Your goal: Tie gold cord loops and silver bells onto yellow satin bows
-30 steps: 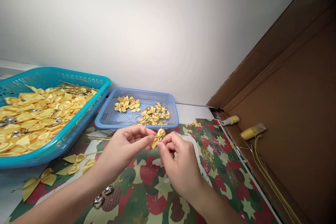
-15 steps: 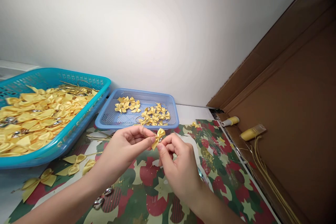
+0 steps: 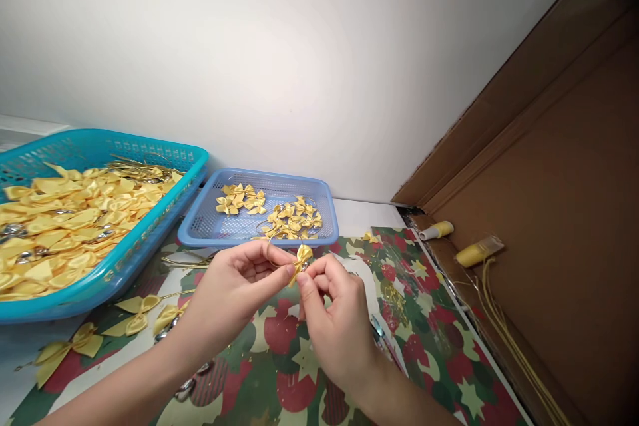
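Observation:
Between my two hands is a small yellow ribbon bow (image 3: 301,258) with a silver bell partly hidden at its middle. My left hand (image 3: 244,276) pinches the bow's left side between thumb and forefinger, and a thin gold cord loops up from those fingers. From the other side, my right hand (image 3: 334,309) closes thumb and forefinger at the bell. Below my left forearm lie silver bells (image 3: 186,389), partly covered by the arm. More yellow bows (image 3: 137,315) rest on the table to the left.
A large teal basket (image 3: 150,239) full of yellow bows stands at left. Behind my hands is a smaller blue basket (image 3: 200,234) with bows. The patterned table cover (image 3: 304,359) carries gold cords (image 3: 187,261). Yellow-filled tubes (image 3: 479,251) lie by the cardboard (image 3: 564,200) at right.
My hands hold the same bow in nearly the same spot. The view has shifted slightly, and a bit more of the bells beside my left forearm shows.

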`<state>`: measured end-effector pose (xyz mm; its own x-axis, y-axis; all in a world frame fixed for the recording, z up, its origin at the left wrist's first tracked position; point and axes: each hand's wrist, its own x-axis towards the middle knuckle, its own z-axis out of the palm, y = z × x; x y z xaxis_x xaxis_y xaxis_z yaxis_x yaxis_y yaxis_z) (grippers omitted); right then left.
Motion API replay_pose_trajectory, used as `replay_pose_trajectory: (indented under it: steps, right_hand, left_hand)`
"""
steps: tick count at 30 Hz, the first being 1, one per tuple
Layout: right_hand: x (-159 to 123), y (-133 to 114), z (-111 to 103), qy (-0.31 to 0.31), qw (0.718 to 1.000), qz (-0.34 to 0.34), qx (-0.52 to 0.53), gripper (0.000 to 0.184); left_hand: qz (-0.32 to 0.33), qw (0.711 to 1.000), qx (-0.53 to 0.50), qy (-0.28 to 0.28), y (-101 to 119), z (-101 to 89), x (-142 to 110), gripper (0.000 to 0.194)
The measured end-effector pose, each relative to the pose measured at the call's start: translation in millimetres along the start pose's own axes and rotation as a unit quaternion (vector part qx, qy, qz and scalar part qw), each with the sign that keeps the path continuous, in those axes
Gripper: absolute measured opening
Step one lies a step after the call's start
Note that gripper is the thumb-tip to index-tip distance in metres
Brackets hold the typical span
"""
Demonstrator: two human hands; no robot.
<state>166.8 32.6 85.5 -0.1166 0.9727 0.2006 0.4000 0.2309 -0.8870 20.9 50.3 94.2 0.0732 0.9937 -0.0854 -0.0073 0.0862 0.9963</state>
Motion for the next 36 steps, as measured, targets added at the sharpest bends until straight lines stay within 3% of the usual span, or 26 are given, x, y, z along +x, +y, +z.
replay_pose_trajectory:
  steps: [8,30,36]
  right_hand:
    - [-1.8,0.7,2.4,-0.007,1.000,0.019,0.010,0.018]
    - [-4.1,2.6,7.5,0.014,0.997,0.037,0.069,0.021]
    - [2.5,-0.1,-1.2,-0.029,0.997,0.005,0.070,0.016]
  left_hand:
    - [0.044,0.999,0.008,0.023,-1.5,2.6,-2.1,0.022]
    - [0.088,0.996,0.031,-0.001,-3.7,-0.1,0.0,0.018]
    - [0.082,0.996,0.011,0.038,-3.7,-2.6,2.1,0.016]
